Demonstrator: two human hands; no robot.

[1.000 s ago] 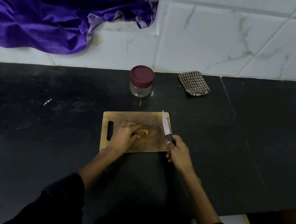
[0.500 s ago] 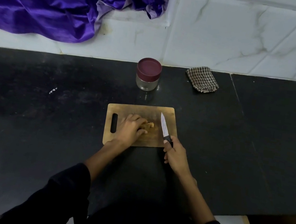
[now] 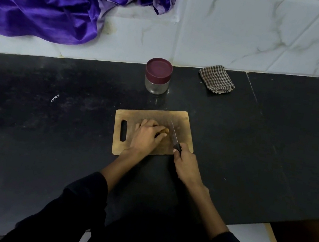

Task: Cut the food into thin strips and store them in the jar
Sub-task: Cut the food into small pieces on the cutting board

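On the rectangular wooden cutting board point(image 3: 183, 122), the left hand point(image 3: 146, 136) curls its fingers over the small brownish food piece point(image 3: 166, 130). The right hand point(image 3: 187, 166) grips the black-handled knife point(image 3: 174, 136), its blade just beside the food. The glass jar point(image 3: 157, 76) (maroon lid on) stands behind the board.

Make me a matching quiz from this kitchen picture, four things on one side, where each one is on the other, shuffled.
Things:
1. jar
2. knife
3. checked cloth
4. food

Places:
A. under the left hand on the board
B. by the wall, right of the board
C. behind the board, lid on
D. in the right hand

Pairs: 1-C, 2-D, 3-B, 4-A
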